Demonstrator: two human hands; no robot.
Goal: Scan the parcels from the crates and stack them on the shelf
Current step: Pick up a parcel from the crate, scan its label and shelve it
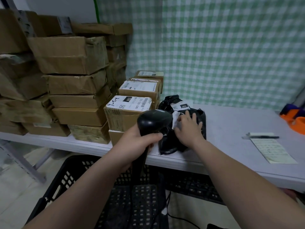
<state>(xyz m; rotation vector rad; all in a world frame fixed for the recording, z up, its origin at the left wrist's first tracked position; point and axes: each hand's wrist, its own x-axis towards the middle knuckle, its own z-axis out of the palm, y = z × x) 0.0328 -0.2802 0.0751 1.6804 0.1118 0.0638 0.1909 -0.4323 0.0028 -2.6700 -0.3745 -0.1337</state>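
Head view: left fingers (153, 136) around scanner (154, 120), right fingers (193, 117) flat on "15H" parcel (168, 142).

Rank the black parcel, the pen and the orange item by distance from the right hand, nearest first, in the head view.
1. black parcel: directly under the right hand, touching it.
2. pen: on the table, off to the right.
3. orange item: far right edge.
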